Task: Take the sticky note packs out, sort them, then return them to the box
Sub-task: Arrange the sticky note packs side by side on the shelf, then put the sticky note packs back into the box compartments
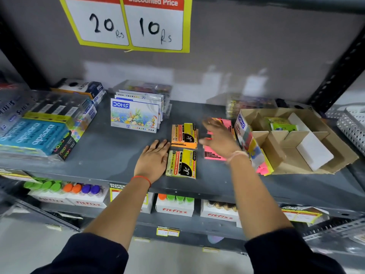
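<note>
The left hand [155, 160] lies flat on the grey shelf [110, 153], fingers together, touching the yellow pack [181, 165] at its 3 o'clock. The right hand [219, 139] is blurred, fingers spread, over the pink pack [212, 154]. The orange pack [184, 136] sits at 12 o'clock from the yellow one; the cardboard box [292, 143] is at 3 o'clock, a green pack [282, 124] inside

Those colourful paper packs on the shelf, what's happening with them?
A person is sorting sticky note packs by colour. The left hand lies flat on the shelf beside the yellow pack, with the orange pack just behind it. The right hand hovers, blurred, over the pink packs. A green pack sits in the cardboard box.
</note>
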`<state>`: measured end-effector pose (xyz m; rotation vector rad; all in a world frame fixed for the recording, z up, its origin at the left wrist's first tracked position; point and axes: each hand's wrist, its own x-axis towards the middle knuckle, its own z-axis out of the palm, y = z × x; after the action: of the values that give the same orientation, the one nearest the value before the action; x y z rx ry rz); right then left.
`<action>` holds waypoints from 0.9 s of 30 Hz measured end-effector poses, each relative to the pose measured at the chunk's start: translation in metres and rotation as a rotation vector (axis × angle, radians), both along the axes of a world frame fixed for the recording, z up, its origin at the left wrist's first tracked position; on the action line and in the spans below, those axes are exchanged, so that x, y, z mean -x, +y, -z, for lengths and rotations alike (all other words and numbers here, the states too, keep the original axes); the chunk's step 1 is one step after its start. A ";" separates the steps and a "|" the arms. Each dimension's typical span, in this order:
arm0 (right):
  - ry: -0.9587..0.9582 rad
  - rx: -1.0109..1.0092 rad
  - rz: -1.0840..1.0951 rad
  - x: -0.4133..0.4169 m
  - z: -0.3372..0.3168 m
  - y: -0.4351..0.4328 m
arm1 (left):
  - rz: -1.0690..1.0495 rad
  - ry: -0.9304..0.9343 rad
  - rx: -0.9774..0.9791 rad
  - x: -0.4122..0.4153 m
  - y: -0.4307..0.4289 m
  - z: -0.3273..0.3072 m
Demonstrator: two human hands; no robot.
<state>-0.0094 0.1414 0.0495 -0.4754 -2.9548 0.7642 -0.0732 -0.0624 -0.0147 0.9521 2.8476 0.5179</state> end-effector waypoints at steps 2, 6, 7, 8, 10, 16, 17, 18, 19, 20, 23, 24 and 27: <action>-0.186 -0.111 -0.089 -0.022 -0.002 0.020 | 0.003 0.006 0.006 0.000 0.000 0.000; -0.343 -0.154 -0.143 -0.051 0.014 0.016 | -0.004 0.006 0.022 -0.001 0.001 -0.002; -0.309 -0.123 -0.129 -0.055 0.017 0.014 | -0.006 0.005 0.024 -0.001 0.001 -0.003; -0.279 -0.095 -0.116 -0.059 0.018 0.013 | -0.005 0.003 0.025 -0.001 0.001 -0.004; -0.267 -0.065 -0.119 -0.064 0.015 0.014 | -0.001 0.002 0.026 -0.002 0.001 -0.005; -0.272 -0.142 -0.172 -0.071 0.010 0.008 | 0.000 0.000 0.021 -0.001 0.001 -0.005; -0.280 -0.142 -0.172 -0.071 0.009 0.009 | 0.000 0.000 0.023 -0.001 0.001 -0.005; -0.285 -0.126 -0.170 -0.070 0.006 0.010 | -0.002 0.005 0.023 -0.001 0.001 -0.005; -0.278 -0.118 -0.160 -0.067 0.002 0.013 | -0.005 0.010 0.022 0.000 0.001 -0.004; -0.253 -0.137 -0.146 -0.060 -0.004 0.018 | -0.007 0.011 0.022 0.000 0.001 -0.004; -0.189 -0.242 -0.125 -0.021 -0.021 0.031 | -0.012 0.007 0.020 0.000 0.001 -0.004; -0.202 -0.271 -0.131 -0.005 -0.024 0.035 | -0.011 0.009 0.022 0.001 0.001 -0.003; -0.343 -0.337 -0.129 0.036 -0.019 0.047 | 0.003 0.024 0.018 0.002 0.001 -0.002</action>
<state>-0.0454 0.1883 0.0685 -0.4300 -3.3634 0.1910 -0.0756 -0.0618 -0.0126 0.9656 2.8670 0.4826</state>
